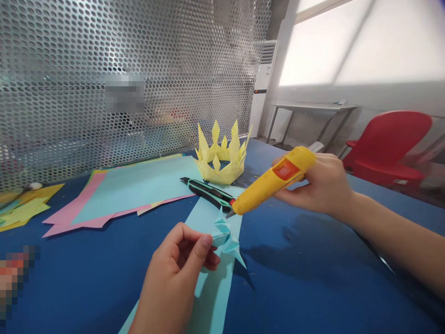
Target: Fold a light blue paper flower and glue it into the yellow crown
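Observation:
Between the thumb and fingers of my left hand (181,264) is pinched a folded light-blue paper piece (227,239) with several pointed tips. My right hand (321,183) grips a yellow hot glue gun (260,188), its nozzle slanting down to the left. The nozzle tip is close above the folded paper; whether they touch, I cannot tell. Beneath my left hand runs a light-blue paper strip (212,297). A black and green utility knife (208,192) lies across the strip's far end, just beyond the nozzle.
A yellow paper crown (222,171) stands behind the knife. Light-blue and pink sheets (132,190) lie stacked left of it, with yellow paper scraps (28,208) at the far left. A perforated metal screen (139,55) borders the blue table (295,278). Beyond it, right, is a red chair (392,144).

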A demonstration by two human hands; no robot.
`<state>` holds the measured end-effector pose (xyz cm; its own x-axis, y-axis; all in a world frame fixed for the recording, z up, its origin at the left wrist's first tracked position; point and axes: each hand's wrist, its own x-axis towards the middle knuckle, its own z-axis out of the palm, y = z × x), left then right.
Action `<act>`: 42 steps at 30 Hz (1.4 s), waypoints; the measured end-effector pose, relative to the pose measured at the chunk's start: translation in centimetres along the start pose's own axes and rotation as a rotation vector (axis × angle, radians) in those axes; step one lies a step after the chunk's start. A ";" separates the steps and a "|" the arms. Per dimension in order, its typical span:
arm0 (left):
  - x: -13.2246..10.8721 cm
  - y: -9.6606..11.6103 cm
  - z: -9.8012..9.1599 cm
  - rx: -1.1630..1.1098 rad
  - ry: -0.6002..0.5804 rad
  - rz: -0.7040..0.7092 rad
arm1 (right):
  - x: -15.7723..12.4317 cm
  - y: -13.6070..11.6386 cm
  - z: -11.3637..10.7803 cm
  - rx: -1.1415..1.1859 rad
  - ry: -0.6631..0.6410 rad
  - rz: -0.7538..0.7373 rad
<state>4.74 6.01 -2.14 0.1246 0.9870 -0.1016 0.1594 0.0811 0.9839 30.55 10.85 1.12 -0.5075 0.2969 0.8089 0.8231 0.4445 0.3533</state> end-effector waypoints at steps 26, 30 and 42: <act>-0.2 0.2 0.0 -0.026 -0.003 -0.012 | 0.1 0.0 0.0 0.041 -0.078 -0.060; -0.2 0.0 0.0 -0.027 -0.002 -0.009 | 0.1 -0.1 0.0 0.035 -0.088 -0.060; 0.0 -0.3 -0.2 -0.016 0.000 -0.001 | 0.1 0.0 0.0 0.031 -0.089 -0.066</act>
<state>4.51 6.04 -2.41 0.1247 0.9869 -0.1021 0.1438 0.0839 0.9860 30.54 10.88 1.22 -0.5823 0.3395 0.7387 0.7795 0.4911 0.3887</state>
